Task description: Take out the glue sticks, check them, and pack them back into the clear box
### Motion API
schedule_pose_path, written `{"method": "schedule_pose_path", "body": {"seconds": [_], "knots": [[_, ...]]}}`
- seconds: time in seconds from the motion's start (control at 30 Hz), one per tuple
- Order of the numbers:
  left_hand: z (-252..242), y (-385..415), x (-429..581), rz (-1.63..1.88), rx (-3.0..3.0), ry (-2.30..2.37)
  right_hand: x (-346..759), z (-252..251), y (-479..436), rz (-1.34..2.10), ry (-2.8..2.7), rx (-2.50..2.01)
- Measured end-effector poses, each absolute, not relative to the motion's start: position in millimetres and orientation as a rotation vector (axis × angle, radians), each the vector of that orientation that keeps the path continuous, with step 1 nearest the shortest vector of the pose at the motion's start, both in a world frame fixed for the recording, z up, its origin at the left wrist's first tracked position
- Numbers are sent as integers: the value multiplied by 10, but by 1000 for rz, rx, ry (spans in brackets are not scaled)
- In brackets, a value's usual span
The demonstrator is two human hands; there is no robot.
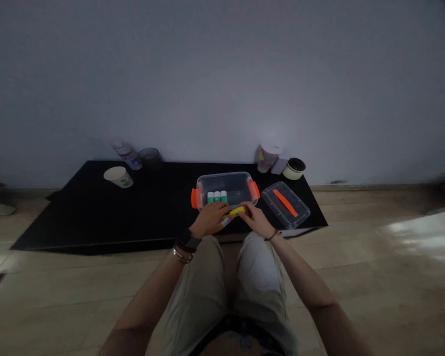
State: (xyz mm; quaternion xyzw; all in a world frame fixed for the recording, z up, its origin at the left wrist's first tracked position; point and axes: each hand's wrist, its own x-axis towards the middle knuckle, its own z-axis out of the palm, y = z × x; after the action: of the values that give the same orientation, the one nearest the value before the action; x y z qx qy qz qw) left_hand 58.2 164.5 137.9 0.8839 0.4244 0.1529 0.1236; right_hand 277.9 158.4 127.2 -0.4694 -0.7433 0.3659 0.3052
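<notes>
Just over the near rim of a clear plastic box (237,184) with orange latches, both my hands are on a yellow stick-shaped thing (238,211). My left hand (209,219) is closed around its whitish lower end. With its fingertips, my right hand (258,219) pinches the yellow upper end. What the yellow thing is I cannot make out, as fingers cover part of it. Inside the box, at the left, several green tubes with white caps (217,196) lie side by side.
Right of the box lies its clear lid (270,202) with an orange handle. A paper cup (118,176), a bottle (127,154) and a dark round container (150,158) stand left on the black table (96,217). A patterned cup (267,157) and a cream pot (294,171) stand back right.
</notes>
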Motion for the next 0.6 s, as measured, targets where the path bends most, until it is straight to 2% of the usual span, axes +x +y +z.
{"method": "schedule_pose_path", "body": {"seconds": [0.17,0.3,0.4,0.6], "knots": [[1397,1622,611,497,2533,1203,2844,1370,1613,970,-1956,-1175],[1425,1694,555,785,2389,1249,2929,1527,1851,850,-1788,-1202],[1415,1800,476,942,2326,1529,2943,1645,2092,676,-1799,-1312],[1244,1972,406,944,2060,2112,2647,1717,2383,339,-2350,-1768]]}}
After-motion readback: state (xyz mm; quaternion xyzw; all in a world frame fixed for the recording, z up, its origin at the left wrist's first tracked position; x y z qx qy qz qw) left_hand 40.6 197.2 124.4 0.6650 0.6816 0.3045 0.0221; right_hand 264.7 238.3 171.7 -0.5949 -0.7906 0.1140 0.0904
